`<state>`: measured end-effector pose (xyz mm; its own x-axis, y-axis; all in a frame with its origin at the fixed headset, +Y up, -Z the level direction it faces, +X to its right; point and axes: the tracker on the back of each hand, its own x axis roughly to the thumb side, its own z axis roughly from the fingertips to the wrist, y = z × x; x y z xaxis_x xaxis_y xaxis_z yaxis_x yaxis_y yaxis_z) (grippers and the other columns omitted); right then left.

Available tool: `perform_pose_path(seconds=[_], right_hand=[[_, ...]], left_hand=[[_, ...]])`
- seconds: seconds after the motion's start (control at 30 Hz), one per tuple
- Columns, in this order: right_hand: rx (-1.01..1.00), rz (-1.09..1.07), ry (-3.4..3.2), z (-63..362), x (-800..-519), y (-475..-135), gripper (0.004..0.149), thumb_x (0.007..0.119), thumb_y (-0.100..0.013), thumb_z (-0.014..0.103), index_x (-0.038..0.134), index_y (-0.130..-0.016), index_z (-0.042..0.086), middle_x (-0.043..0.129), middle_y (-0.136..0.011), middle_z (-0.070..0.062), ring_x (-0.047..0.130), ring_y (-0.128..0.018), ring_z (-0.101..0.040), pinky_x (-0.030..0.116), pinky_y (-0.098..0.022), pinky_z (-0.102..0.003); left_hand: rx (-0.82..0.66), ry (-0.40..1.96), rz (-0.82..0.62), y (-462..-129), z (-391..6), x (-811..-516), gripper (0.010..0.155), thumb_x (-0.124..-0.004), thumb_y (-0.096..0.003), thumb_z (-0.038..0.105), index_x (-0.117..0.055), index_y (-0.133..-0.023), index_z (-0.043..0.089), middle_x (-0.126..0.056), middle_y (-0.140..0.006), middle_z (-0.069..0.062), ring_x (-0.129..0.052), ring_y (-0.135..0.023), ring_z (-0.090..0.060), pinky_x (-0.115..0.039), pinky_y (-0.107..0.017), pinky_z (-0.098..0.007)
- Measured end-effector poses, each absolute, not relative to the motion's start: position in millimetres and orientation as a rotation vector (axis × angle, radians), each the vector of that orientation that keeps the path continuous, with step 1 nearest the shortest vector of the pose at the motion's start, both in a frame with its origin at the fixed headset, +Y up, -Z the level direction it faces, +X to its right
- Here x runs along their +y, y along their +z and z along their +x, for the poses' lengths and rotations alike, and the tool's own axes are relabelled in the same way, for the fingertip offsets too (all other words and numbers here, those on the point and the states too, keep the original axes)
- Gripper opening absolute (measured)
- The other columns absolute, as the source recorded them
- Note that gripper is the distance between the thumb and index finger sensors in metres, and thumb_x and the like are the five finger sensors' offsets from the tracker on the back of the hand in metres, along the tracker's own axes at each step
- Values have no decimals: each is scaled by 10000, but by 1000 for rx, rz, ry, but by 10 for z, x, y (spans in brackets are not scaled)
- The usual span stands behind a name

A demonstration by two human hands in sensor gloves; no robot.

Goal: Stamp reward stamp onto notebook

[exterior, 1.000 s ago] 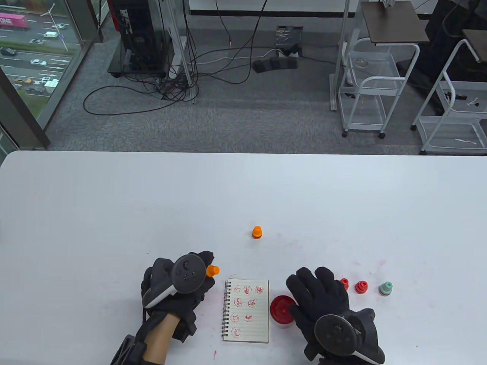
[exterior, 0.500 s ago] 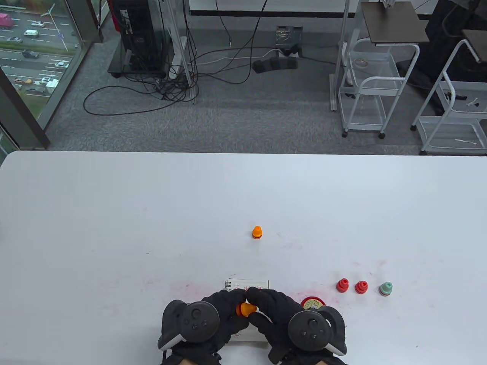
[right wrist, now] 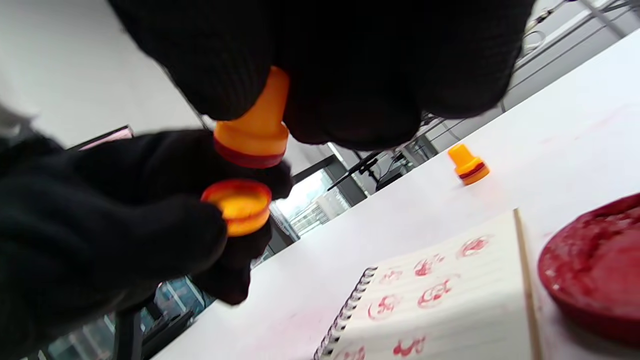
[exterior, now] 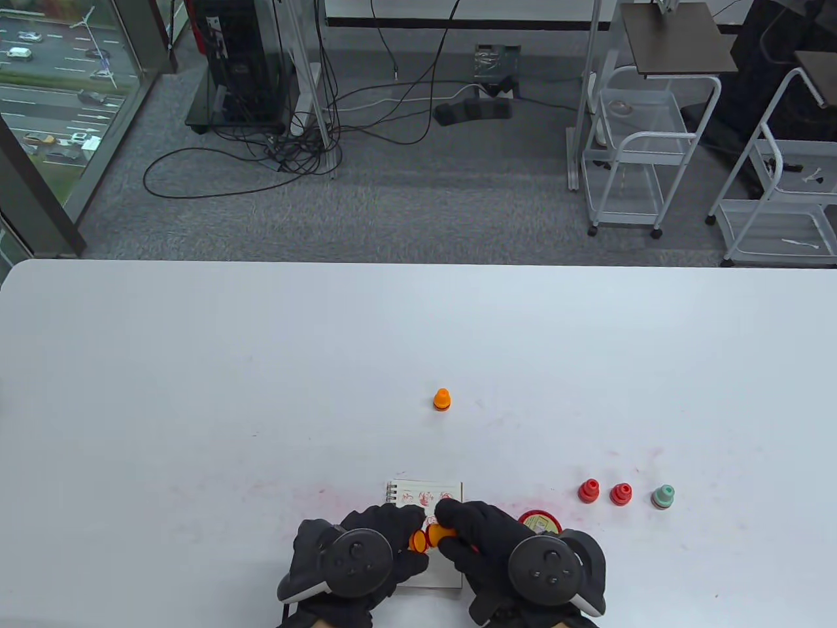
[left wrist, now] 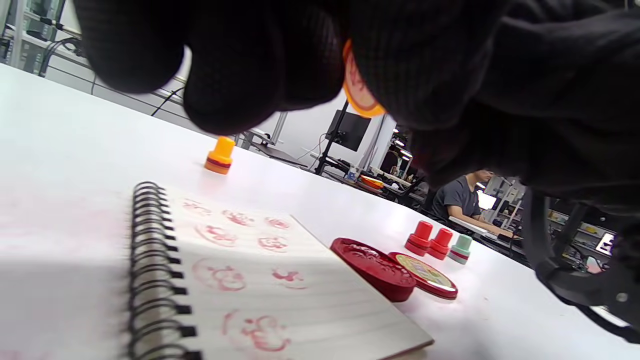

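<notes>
White surface [exterior: 196, 366], faintly smeared pink, with carpet, cables and wire carts beyond at twelve o'clock. Over the spiral notebook [exterior: 424, 492] at six o'clock: right hand [exterior: 484, 543], grip pinched round the orange stamp [right wrist: 253, 131] by its handle, and left hand [exterior: 366, 546], grip pinched round the pulled-off cap [right wrist: 236, 206], the face thus bared, probably for inking or pressing. At three o'clock of the notebook, open red ink pad [left wrist: 374, 267] and lid [exterior: 539, 522], handy; spare orange stamp [exterior: 442, 400] at twelve, well apart.
</notes>
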<state>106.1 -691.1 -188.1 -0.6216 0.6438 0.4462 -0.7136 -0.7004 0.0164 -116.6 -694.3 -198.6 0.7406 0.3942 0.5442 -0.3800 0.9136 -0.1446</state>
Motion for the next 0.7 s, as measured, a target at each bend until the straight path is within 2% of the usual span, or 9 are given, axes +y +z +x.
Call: perform_pose_path(seconds=[0.2,0.33,0.53,0.7], right_hand=[[-269,449,2277,1278,-6873,-1909,488,846,-438,301,772,-901,166,918,-800,-100,979,-584,-285,867,-460,-467],[-257,436,2279,1304,-6892,-1919,489,842,-441,295,770,-906,162,915,-806,-107,979,-586,-292,863,-463,-472],[-253,457,2324,1281,-6905,-1910,487,843,-441,292,773,-906,162,915,-808,-111,977,-591,-296,861,-466,-476],[-255,449,2327,1294,-6903,-1910,486,841,-442,290,775,-906,161,915,-809,-112,975,-593,-298,860,-466,-479]], left_hand=[[-456,374,-96,-2152,-1396,-7056,663,-875,-412,397,-746,-1011,145,-873,-857,-83,-939,-651,-230,-816,-554,-475],[-348,280,-249,-2258,-1546,-7247,655,-866,-425,398,-764,-1043,205,-742,-1009,-180,-849,-807,-342,-734,-627,-535],[-323,192,-288,-2280,-1575,-7343,649,-856,-433,391,-784,-1060,241,-628,-1116,-197,-678,-954,-449,-631,-684,-583],[-304,152,-331,-2281,-1598,-7383,659,-843,-438,400,-776,-1070,228,-615,-1129,-196,-662,-964,-460,-635,-681,-566]])
